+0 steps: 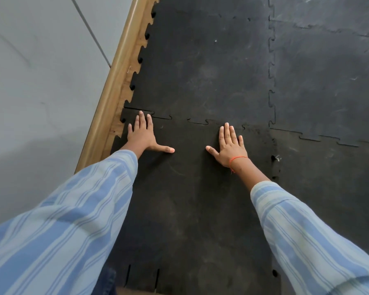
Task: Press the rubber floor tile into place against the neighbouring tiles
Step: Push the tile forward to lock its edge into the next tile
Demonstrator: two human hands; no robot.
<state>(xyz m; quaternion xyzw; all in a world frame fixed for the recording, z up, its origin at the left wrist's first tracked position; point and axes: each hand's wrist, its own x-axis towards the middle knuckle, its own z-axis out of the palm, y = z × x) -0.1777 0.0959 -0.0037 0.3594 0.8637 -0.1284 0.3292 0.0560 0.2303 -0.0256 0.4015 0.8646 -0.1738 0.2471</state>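
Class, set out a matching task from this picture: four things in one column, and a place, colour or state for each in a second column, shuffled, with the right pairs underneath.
Things
1. left hand
2. right hand
3. wooden skirting
4. thread on the right wrist

Descriptions
A. orange
B. runs along the tiles' left edge
C. flat on the rubber floor tile, close to the open seam beside the skirting
D. flat on the tile, fingertips near the seam's middle

Pairs: 1-C, 2-D, 3-B, 4-A
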